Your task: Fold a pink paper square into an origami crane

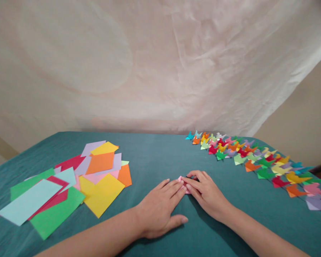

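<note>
A small pink folded paper (182, 181) lies on the teal tablecloth (155, 157) in front of me, mostly hidden under my fingers. My left hand (162, 208) lies flat on the cloth, fingers stretched out, fingertips pressing on the pink paper. My right hand (205, 192) rests beside it with its fingers curled over the same paper, pressing it down from the right.
A loose pile of coloured paper sheets (69, 182) lies at the left: yellow, green, orange, red, light blue, lilac. Several small folded paper birds (256, 159) stand in rows along the right side, running toward the table's right edge. A cream cloth backdrop (149, 64) hangs behind the table.
</note>
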The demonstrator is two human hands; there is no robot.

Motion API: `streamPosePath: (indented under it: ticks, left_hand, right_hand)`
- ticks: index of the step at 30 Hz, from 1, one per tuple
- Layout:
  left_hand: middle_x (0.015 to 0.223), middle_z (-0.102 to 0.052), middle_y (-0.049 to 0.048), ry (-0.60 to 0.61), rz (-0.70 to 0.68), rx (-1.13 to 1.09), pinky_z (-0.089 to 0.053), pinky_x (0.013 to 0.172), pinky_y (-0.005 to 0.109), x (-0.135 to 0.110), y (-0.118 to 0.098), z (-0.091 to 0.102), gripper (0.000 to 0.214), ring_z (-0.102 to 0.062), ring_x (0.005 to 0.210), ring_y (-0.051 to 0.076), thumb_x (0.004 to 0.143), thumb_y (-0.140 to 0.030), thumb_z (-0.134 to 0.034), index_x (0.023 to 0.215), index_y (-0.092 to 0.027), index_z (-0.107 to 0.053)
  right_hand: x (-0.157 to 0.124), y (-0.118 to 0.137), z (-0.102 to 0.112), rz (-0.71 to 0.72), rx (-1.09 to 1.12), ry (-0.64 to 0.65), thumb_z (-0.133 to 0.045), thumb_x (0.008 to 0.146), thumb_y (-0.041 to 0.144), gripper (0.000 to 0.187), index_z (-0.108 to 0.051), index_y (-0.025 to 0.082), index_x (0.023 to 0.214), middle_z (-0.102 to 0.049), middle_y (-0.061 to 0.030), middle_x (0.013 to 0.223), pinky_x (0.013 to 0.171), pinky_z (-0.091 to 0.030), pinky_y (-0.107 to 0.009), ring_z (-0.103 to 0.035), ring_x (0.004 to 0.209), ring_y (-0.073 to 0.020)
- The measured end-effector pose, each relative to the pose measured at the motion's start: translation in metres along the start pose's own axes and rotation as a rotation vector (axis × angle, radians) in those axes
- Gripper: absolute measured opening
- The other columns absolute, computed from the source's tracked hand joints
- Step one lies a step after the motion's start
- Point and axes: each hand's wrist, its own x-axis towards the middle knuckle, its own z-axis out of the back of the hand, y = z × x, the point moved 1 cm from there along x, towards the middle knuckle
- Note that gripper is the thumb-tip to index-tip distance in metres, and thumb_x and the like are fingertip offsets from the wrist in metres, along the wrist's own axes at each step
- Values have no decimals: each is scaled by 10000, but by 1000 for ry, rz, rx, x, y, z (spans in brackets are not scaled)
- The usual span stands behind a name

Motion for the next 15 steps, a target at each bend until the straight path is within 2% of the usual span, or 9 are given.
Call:
streamPosePath:
  ticks: [10,15]
  left_hand:
    - [1455,-257,113,-1,2,-8,-147,1104,428,0,0,0,640,-189,1352,241,902,-547,-294,1410,-166,-216]
    - [1442,-297,102,-7,19,-2,-175,1091,415,2,0,2,604,-235,1336,233,904,-535,-302,1388,-175,-266]
  right_hand:
    - [0,-1,0,16,-17,-4,-406,917,277,321,-560,294,1198,-554,-78,1058,795,-445,-377,-513,942,-207]
    - [-1,-1,-1,15,-21,2,-401,923,269,326,-545,286,1215,-542,-74,1078,806,-439,-379,-501,946,-200]
